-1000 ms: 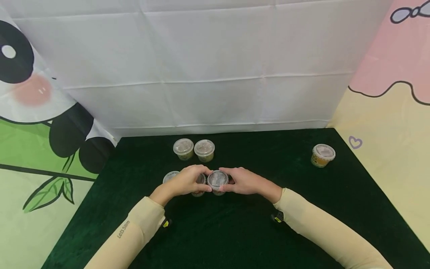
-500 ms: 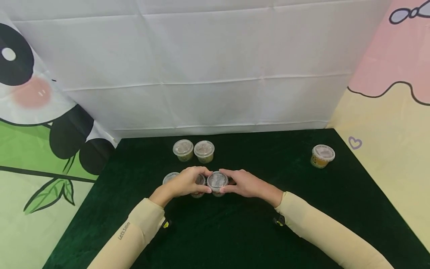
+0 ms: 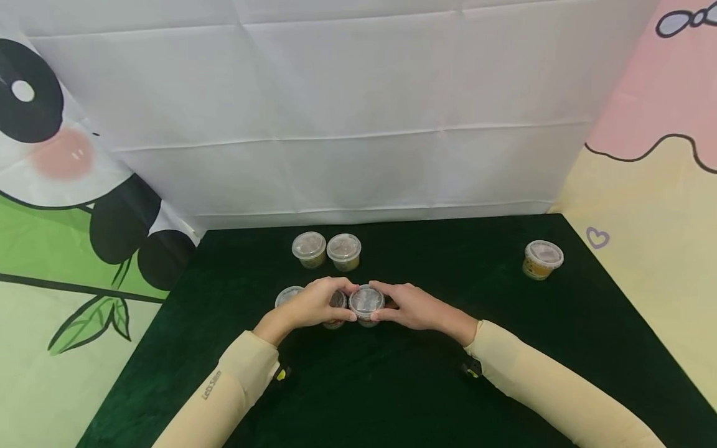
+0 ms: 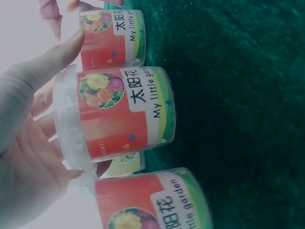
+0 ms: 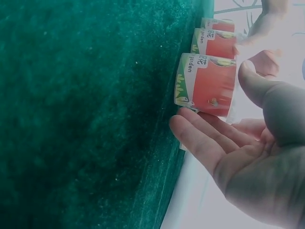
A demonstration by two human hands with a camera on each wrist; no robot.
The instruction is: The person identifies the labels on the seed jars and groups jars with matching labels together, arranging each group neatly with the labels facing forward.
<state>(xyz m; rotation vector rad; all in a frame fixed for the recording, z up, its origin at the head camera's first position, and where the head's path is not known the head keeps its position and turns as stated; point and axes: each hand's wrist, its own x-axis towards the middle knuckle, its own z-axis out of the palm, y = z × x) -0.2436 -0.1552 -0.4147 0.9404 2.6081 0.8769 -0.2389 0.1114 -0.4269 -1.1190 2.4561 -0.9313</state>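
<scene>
Three small clear plastic cups with lids stand side by side in a row; their red labels read "My little garden". Both hands meet at the rightmost cup (image 3: 366,300). My left hand (image 3: 315,303) arches over the middle cup (image 4: 114,114) and holds the rightmost cup's left side between thumb and fingertips. From the other side, my right hand (image 3: 413,306) holds the same cup, its thumb (image 5: 252,81) at the lid and its fingers behind. The left cup (image 3: 288,295) is partly hidden behind the left hand in the head view.
Two more lidded cups (image 3: 309,246) stand side by side farther back. Another single cup (image 3: 542,255), with a yellowish label, stands at the far right. Dark green cloth (image 3: 358,392) covers the table, and a white sheet (image 3: 358,112) hangs behind it.
</scene>
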